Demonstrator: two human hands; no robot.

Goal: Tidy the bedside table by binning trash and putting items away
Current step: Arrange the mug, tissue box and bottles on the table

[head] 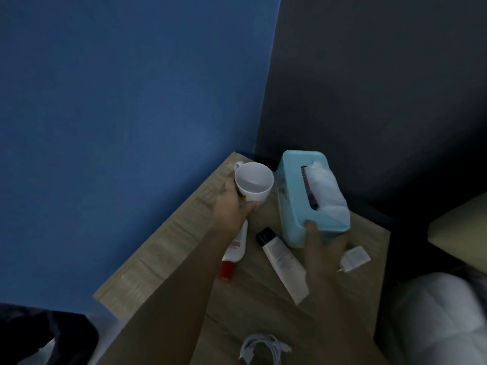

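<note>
The left hand (232,201) is wrapped round a white mug (254,181) at the far left of the surface (163,248); its handle points away. Being glazed ceramic, it is likely slippery and breakable, so a grip on the body suits it. The right hand (322,248) clasps the near end of a teal tissue box (313,198), likely light and rigid.
</note>
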